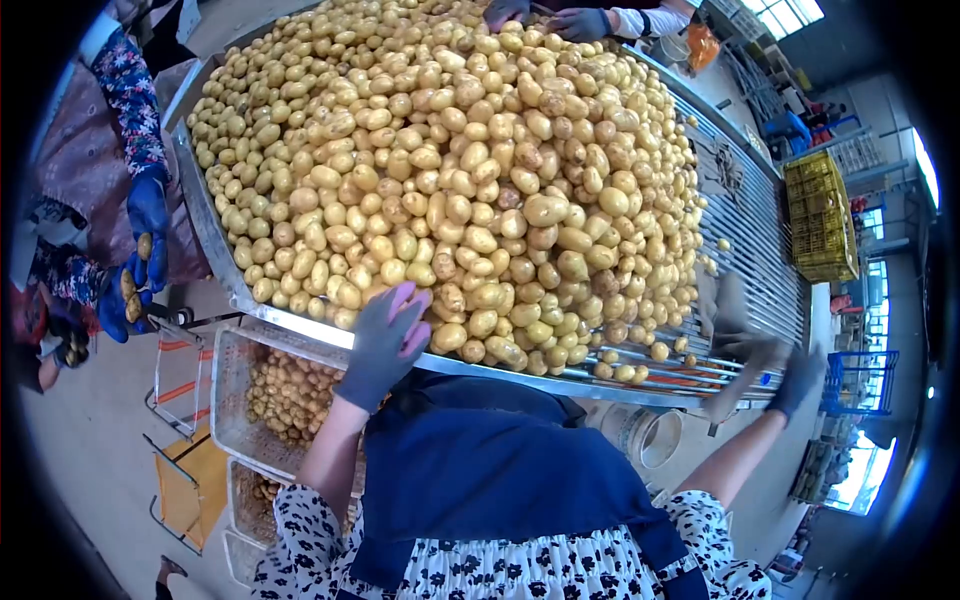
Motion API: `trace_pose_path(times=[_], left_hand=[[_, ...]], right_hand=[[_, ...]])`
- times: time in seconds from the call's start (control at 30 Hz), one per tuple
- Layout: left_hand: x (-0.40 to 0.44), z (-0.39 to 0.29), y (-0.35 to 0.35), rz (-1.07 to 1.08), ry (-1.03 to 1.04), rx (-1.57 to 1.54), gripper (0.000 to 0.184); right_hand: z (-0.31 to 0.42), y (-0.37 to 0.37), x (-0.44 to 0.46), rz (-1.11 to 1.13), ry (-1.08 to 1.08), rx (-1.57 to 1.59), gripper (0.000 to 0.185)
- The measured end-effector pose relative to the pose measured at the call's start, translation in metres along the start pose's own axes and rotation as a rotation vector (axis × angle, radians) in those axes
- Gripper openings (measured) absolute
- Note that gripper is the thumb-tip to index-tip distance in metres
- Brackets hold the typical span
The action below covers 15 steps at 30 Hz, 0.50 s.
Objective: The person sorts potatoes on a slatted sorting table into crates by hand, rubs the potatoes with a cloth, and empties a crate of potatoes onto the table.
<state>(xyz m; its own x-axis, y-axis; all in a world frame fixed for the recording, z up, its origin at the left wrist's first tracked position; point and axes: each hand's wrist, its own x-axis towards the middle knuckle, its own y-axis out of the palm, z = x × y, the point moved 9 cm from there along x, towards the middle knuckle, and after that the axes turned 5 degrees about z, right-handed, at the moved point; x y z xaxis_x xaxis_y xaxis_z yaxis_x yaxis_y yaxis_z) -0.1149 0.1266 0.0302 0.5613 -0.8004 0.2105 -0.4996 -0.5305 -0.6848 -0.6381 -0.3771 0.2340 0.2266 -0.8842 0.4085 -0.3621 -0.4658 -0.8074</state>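
Note:
A large heap of yellow potatoes covers most of the metal sorting table. My left hand, in a grey glove with pink fingertips, rests at the table's near edge against the potatoes, its fingers spread. Off to the right, my right hand, also in a grey glove, is blurred by motion beside the end of the metal bars. Its fingers are smeared, as is a greyish-brown thing close to it, which I cannot make out. A few loose potatoes lie on the bars near the heap.
Below the table's left part stand white crates holding potatoes, and a white bucket is under its right part. Co-workers' gloved hands hold potatoes at the left; others touch the heap's far side. Yellow crates stand right.

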Motion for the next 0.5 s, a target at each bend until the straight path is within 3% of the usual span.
trace_pose_path(times=[0.03,0.1,0.13,0.17,0.2,0.23,0.27,0.33,0.4,0.47,0.5], left_hand=[[0.015,-0.015,0.008,0.067,0.072,0.129,0.041],[0.033,-0.024,0.026,0.082,0.145,0.202,0.042],[0.037,-0.030,0.038,0.097,0.219,0.270,0.042],[0.039,-0.028,0.052,0.115,0.221,0.376,0.040],[0.044,-0.023,0.063,0.115,0.216,0.387,0.040],[0.050,-0.016,0.070,0.076,0.204,0.428,0.036],[0.056,-0.013,0.070,0.035,0.187,0.470,0.032],[0.067,-0.013,0.056,0.019,0.123,0.423,0.022],[0.073,-0.004,0.061,0.081,0.071,0.354,0.019],[0.073,-0.003,0.065,0.163,-0.024,0.419,0.015],[0.070,-0.004,0.066,0.092,-0.027,0.454,0.014]], right_hand=[[0.057,-0.017,-0.014,-0.107,-0.138,0.374,0.048],[0.217,-0.061,-0.059,0.278,-0.345,1.284,0.035],[0.283,-0.081,-0.080,0.475,-0.388,1.097,0.033],[0.344,-0.105,-0.106,0.550,-0.532,1.250,0.035],[0.397,-0.138,-0.133,0.269,-0.906,1.044,0.037],[0.437,-0.167,-0.156,0.133,-1.052,0.980,0.035],[0.468,-0.195,-0.174,0.172,-1.219,1.052,0.032],[0.525,-0.212,-0.197,-0.193,-1.283,0.579,0.020],[0.571,-0.203,-0.199,-0.188,-1.264,0.316,0.019],[0.603,-0.194,-0.213,-0.022,-1.411,0.043,0.017],[0.623,-0.169,-0.213,-0.081,-1.402,-0.002,0.010]])
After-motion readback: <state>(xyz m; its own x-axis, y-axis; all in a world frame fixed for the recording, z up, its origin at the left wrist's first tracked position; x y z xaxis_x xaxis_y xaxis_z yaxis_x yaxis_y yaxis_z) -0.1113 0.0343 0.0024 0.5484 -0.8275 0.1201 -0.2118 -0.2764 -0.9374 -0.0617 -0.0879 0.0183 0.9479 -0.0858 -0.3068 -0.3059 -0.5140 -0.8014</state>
